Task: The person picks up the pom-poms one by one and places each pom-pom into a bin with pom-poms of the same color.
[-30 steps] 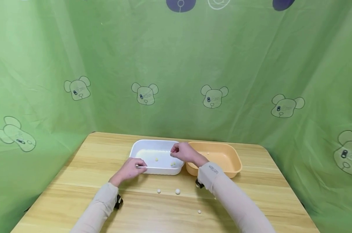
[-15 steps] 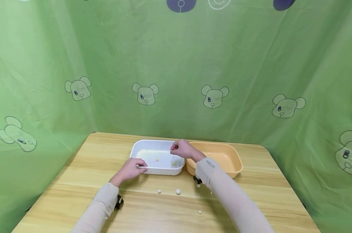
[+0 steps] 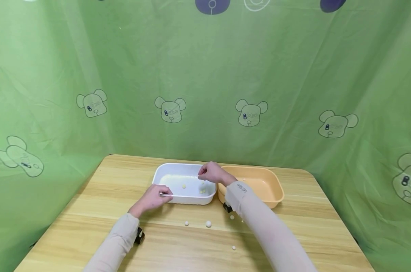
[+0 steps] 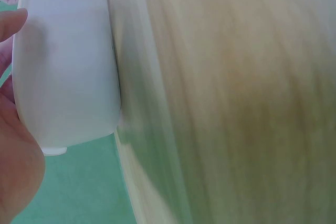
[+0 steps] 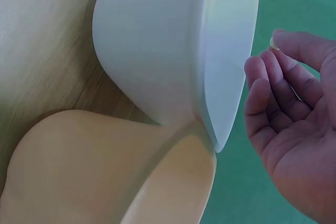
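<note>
green cloth (image 3: 205, 56) behind, wooden table (image 3: 157, 245) below: white tub (image 3: 191, 200) lies long side left-to-right, left hand (image 3: 156, 195) gripping its near rim, right hand (image 3: 212, 173) above its right end, pinching a pale ball (image 5: 274, 44).

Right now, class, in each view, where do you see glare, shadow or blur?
Head: bright patch on the floor of the white tub, soft shadows on the table. Left wrist: the table looks blurred, with dim shading on the white tub's wall. Right wrist: faint sheen inside the white tub.

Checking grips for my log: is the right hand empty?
No, the right wrist view shows the right hand pinching a small pale piece.
</note>
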### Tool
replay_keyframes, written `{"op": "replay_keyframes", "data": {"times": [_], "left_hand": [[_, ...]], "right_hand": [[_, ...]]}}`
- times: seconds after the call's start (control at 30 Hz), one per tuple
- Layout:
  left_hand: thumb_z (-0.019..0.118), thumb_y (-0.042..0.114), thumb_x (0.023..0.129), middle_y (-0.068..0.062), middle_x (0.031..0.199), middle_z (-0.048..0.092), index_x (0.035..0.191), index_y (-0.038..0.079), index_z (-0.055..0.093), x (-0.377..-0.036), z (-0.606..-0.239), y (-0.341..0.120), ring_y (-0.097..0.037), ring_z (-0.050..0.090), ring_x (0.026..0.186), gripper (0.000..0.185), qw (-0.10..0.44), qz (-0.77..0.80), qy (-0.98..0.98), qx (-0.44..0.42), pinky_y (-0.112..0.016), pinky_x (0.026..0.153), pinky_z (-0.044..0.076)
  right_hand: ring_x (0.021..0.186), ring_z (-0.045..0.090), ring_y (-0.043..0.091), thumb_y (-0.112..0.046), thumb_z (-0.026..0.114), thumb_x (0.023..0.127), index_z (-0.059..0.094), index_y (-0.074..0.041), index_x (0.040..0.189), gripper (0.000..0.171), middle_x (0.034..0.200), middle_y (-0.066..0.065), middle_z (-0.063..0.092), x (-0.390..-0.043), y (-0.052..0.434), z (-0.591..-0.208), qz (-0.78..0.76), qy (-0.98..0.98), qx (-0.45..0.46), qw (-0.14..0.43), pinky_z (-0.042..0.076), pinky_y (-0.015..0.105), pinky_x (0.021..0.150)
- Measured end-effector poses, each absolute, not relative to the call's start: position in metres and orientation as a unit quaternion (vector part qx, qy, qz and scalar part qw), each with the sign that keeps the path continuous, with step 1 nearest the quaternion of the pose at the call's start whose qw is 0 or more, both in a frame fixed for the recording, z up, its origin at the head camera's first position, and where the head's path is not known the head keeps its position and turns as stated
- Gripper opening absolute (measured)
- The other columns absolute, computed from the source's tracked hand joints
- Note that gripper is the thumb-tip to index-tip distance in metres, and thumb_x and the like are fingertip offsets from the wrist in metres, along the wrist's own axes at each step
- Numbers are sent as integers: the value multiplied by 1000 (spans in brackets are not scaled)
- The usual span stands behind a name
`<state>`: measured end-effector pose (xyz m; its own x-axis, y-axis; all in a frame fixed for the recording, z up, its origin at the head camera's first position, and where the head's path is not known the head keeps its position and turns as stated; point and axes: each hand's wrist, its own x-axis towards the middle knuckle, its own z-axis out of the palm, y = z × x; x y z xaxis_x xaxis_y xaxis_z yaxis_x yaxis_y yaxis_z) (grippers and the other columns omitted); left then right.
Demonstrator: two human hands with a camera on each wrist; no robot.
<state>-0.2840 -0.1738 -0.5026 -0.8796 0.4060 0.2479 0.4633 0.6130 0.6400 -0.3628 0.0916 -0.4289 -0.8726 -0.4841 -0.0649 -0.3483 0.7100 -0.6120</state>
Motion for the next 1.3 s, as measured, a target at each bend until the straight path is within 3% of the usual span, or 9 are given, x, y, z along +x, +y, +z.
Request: {"op": "replay_keyframes", "data": {"times": [0.3, 0.67, 1.03, 1.3], "left_hand": [[69, 21, 85, 16, 79, 64, 81, 21, 70, -282, -501, -173, -6, 60, 78, 4, 35, -365, -898, -242, -35, 80, 48], [68, 25, 86, 15, 80, 65, 82, 18, 70, -284, -502, -173, -7, 60, 78, 8, 34, -364, -899, -241, -34, 80, 48], [69, 23, 85, 15, 80, 65, 81, 20, 70, -284, -503, -174, -7, 60, 79, 5, 30, -378, -894, -241, -37, 80, 48], [67, 25, 87, 13, 81, 66, 83, 15, 70, -281, -499, -173, -9, 60, 80, 11, 27, -367, -899, -238, -37, 80, 49]], "right_hand": [[75, 61, 13, -10, 72, 82, 71, -8, 89, 8, 80, -1, 66, -367, 86, -434, -320, 916, -208, 121, 51, 26, 70], [76, 62, 14, -8, 71, 82, 71, -2, 94, 13, 82, 2, 68, -369, 86, -436, -331, 913, -213, 108, 52, 27, 69], [76, 62, 14, -11, 70, 83, 71, -5, 92, 10, 82, 1, 68, -368, 90, -434, -334, 913, -205, 111, 52, 27, 69], [76, 61, 14, -13, 69, 86, 71, -5, 93, 11, 82, 2, 67, -363, 91, -432, -336, 913, -197, 118, 51, 28, 68]]}}
